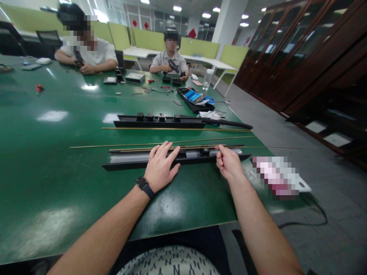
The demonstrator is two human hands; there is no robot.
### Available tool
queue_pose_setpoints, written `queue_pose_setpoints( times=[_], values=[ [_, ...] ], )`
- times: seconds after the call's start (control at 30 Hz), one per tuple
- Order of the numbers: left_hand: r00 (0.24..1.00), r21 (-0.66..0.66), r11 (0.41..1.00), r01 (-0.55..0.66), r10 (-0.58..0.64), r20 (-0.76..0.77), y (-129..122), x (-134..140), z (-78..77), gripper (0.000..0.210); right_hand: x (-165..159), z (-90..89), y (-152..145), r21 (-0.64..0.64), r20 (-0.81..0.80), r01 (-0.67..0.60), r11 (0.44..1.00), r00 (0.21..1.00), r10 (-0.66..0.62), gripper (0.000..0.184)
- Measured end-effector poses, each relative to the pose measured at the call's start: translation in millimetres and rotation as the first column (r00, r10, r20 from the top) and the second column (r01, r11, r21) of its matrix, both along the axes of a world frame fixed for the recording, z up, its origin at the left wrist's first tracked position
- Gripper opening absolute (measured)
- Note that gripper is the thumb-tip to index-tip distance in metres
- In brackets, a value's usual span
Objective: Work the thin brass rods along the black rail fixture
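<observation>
A long black channel-shaped rail (129, 165) with a pale inner strip lies across the green table in front of me. My left hand (162, 164), with a dark watch on its wrist, rests over the rail's middle, fingers spread. At the right part of the rail, my right hand (228, 161) pinches the end of a thin brass-coloured rod (197, 147) that runs along the rail's upper edge. Small black blocks (205, 151) sit in the rail between my hands. Another thin rod (94, 146) lies just beyond, slightly slanted.
Farther back lies a second black rail (160, 124) with several small blocks, a rod (137, 128) before it. A black tray (197, 105) holds blue items, near a white glove (212, 115). A blurred pink-and-white object (278, 177) lies right. Two people sit across the table.
</observation>
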State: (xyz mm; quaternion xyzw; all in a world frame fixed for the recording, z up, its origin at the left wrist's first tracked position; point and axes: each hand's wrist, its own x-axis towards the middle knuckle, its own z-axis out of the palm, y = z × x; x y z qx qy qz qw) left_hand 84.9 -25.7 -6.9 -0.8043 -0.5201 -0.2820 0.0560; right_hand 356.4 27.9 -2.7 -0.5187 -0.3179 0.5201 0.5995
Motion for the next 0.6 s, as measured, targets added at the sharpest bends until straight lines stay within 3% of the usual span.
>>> queue_pose_setpoints(
  times=[0.27, 0.6],
  values=[
    [1.000, -0.002, 1.000, -0.003, 0.003, -0.011, 0.5, -0.5, -0.6, 0.054, 0.0, 0.2, 1.0, 0.008, -0.013, 0.053, 0.999, 0.999, -0.053, 0.025],
    [1.000, 0.002, 1.000, -0.009, 0.009, -0.012, -0.6, 0.4, 1.0, 0.054, 0.8, 0.0, -1.0, -0.002, 0.030, 0.001, 1.000, 1.000, -0.001, 0.031]
  ],
)
